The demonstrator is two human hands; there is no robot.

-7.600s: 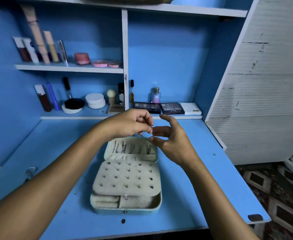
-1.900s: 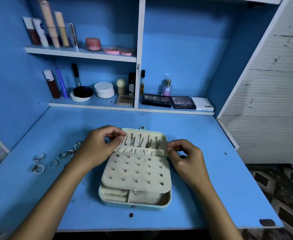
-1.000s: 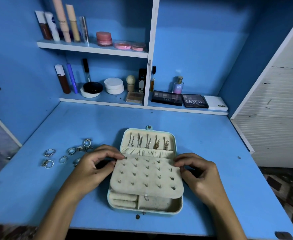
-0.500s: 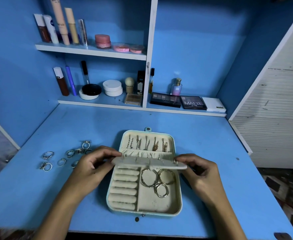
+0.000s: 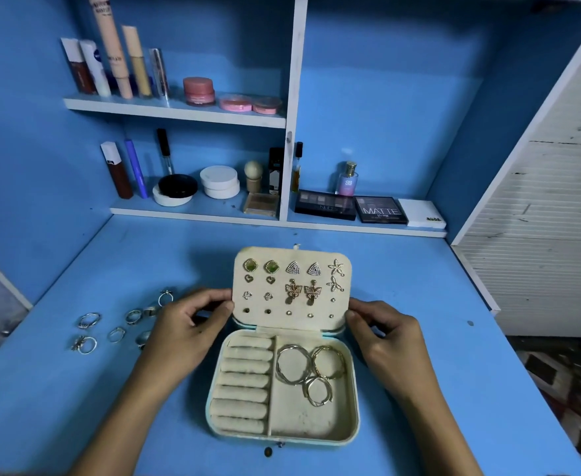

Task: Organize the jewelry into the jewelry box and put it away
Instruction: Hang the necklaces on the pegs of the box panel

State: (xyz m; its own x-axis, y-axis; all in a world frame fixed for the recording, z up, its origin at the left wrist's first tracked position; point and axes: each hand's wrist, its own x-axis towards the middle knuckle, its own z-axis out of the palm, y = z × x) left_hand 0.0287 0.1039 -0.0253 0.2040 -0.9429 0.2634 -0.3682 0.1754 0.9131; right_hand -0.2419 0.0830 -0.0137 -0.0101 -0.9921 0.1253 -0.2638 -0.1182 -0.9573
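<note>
- On the blue table (image 5: 419, 372) lies the open jewelry box (image 5: 349, 438), bangles (image 5: 311, 367) in its right compartment.
- Left hand (image 5: 182, 333) and right hand (image 5: 390, 341) pinch the earring panel (image 5: 290, 290) upright with curled fingers (image 5: 225, 305); the lid behind is hidden.
- Loose rings (image 5: 88, 343) lie left, one partly behind the left hand.

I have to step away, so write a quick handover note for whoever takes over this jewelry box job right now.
Left hand and right hand each pinch a side edge of the earring flap, flipped up.
Jewelry box lies open on the desk. Earrings are pinned on the flap; three bangles lie in the right compartment. Ring rolls are empty.
Left: slot the loose rings at the box's left into the rolls, close, put away.
</note>
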